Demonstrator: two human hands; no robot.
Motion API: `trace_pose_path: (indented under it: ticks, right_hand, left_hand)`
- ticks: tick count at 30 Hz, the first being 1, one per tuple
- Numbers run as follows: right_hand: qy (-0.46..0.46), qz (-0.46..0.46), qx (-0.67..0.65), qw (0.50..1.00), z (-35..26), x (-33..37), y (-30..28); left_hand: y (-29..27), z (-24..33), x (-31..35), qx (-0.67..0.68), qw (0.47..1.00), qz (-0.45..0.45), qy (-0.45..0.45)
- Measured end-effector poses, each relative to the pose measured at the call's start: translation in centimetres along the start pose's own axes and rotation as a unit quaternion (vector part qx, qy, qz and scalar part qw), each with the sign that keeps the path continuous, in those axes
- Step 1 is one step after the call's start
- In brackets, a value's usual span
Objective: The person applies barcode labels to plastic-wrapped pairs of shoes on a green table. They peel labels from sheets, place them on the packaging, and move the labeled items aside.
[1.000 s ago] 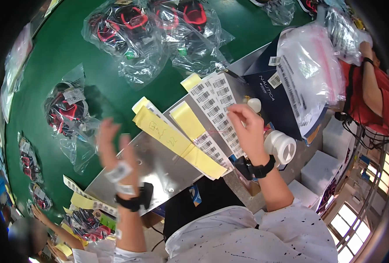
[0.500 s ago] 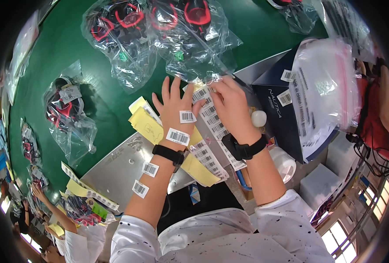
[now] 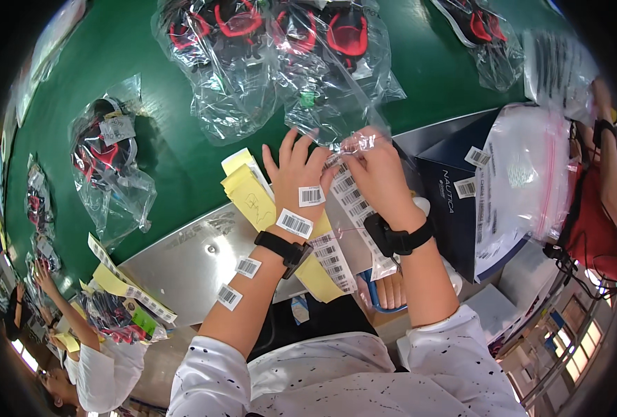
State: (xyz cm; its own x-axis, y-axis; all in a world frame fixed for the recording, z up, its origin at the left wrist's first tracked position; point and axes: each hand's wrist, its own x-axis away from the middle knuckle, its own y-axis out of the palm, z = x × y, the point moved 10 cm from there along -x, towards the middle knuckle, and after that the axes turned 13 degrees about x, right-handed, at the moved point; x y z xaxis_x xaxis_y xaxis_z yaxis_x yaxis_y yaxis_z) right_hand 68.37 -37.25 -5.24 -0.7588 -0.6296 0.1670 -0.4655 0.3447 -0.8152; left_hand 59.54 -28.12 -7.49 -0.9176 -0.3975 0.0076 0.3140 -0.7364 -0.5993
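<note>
Right fingers [image 3: 361, 167] are resting bunched at label sheet [image 3: 354, 203], grip unclear | left fingers [image 3: 288, 147] are lying spread | sheet is probably handling light, flexible; edges suiting pinching

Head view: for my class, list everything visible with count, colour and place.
Table: one, green, upper half
Metal plate: one, silver, near edge
Bagged shoes: several, black and red, top and left
Barcode label sheets: several, white, centre and lower left
Paper strips: several, yellow, centre and lower left
Box: one, dark blue, right
Plastic bags: uncounted stack, clear, right
Footwear: one, blue, lower centre
Other people: at least two, white and red clothing, edges
Barcode stickers: four, white, left hand to forearm
Wristbands: two, black, centre
Shirt: one, speckled white, bottom
Left hand: one, spread, centre
Right hand: one, bent, centre
</note>
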Motion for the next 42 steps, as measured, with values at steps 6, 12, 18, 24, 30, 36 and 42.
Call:
trace_pose_path:
  ticks: [6, 12, 18, 24, 30, 36, 42]
  right_hand:
    - [0.024, -0.001, -0.035, 0.999, 0.0, 1.4, -0.5]
    - [0.036, -0.027, -0.01, 0.999, 0.3, 2.2, -0.7]
    - [-0.005, -0.026, 0.069, 0.997, -1.5, 1.2, 1.0]
    - [0.073, -0.088, -0.033, 0.993, 0.4, 1.2, 2.5]
    - [0.137, -0.06, -0.38, 0.913, 2.7, 2.9, -0.6]
    - [0.141, -0.059, -0.359, 0.921, 2.6, 3.9, -2.2]
    - [0.091, -0.012, -0.237, 0.967, 3.7, 3.9, -4.3]
  left_hand:
    - [-1.1, -0.2, 0.2, 0.028, 1.0, 0.01, -0.009]
    - [-1.5, 0.0, 0.6, 0.022, 0.999, -0.034, -0.033]
    - [-1.2, -0.3, 1.1, 0.023, 1.0, -0.016, 0.002]
    - [-1.8, -0.2, 0.9, 0.038, 0.999, 0.008, 0.005]
    - [-2.6, 1.8, 1.2, 0.196, 0.979, -0.021, -0.045]
    - [2.2, 1.6, 2.1, 0.495, 0.842, -0.049, -0.207]
    - [3.9, 2.4, 1.8, 0.536, 0.814, -0.072, -0.213]
